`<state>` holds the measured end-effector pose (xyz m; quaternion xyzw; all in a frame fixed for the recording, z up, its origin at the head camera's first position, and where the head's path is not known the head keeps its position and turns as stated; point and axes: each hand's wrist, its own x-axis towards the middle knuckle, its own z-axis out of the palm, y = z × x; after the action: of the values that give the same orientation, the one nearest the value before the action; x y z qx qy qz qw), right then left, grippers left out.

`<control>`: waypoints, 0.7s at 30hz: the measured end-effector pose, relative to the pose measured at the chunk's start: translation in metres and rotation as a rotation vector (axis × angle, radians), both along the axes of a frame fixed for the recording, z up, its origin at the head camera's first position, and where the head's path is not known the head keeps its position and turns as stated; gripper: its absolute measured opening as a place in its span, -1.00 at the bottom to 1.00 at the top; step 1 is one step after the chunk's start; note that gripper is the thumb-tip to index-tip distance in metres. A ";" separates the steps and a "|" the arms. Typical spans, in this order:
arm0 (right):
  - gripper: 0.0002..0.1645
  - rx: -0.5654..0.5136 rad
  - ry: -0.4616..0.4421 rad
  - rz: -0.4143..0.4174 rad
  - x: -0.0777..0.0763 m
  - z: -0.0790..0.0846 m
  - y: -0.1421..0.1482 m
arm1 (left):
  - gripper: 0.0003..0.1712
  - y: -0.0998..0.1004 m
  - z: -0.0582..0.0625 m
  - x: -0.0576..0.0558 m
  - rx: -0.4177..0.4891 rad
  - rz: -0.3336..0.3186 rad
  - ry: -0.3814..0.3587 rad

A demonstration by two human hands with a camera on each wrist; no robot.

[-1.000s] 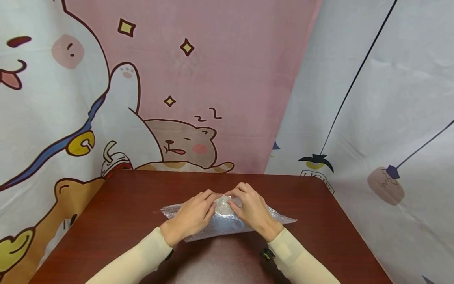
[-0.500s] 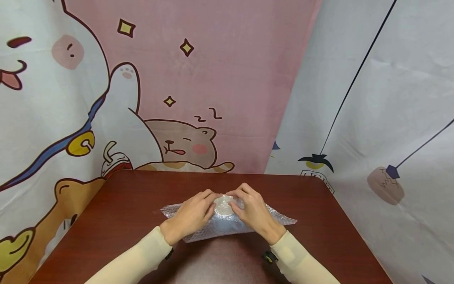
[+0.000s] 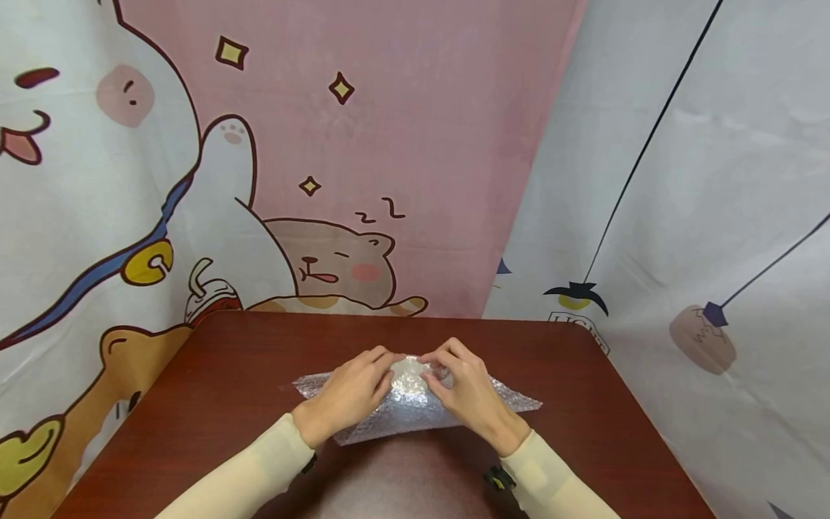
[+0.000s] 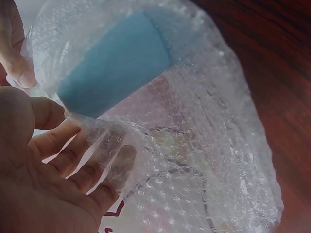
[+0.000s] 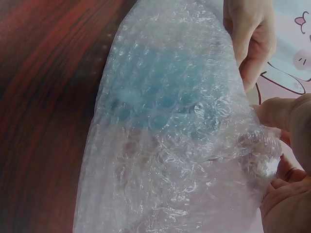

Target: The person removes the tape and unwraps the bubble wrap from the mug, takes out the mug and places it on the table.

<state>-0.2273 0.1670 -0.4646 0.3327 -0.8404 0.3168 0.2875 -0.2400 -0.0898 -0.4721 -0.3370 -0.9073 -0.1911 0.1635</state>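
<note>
A sheet of bubble wrap (image 3: 369, 430) is drawn up around a blue, smooth-sided object (image 4: 116, 65), which shows through the film in both wrist views; its exact kind is unclear. From the left, my left hand (image 3: 350, 396) grips the wrap's edge near the top, thumb and fingers curled on the film. Opposite it, my right hand (image 3: 476, 404) pinches a bunched fold of wrap (image 5: 262, 150) in the right wrist view. A pale, shiny patch of gathered wrap lies between the two hands. Loose corners of the sheet spread out to both sides.
The dark reddish-brown table (image 3: 570, 447) lies under the wrap. Its far edge meets a printed cloth backdrop (image 3: 415, 144) with cartoon animals. A pale cloth (image 3: 713, 180) hangs along the right side.
My right hand has shifted slightly to the right and its fingers have drawn a little away from the left hand. My left hand and the wrap have barely moved.
</note>
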 end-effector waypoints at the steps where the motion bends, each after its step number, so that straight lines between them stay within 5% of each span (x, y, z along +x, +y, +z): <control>1: -0.65 -0.003 -0.003 0.002 0.001 0.000 0.000 | -0.62 0.000 0.000 0.000 0.000 -0.001 0.002; 21: -0.67 0.045 -0.075 0.029 0.022 -0.008 0.008 | -0.61 0.001 0.001 0.002 0.013 0.013 -0.018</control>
<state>-0.2049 0.1754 -0.4730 0.3389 -0.8526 0.3144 0.2436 -0.2383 -0.0887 -0.4710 -0.3284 -0.9096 -0.1990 0.1585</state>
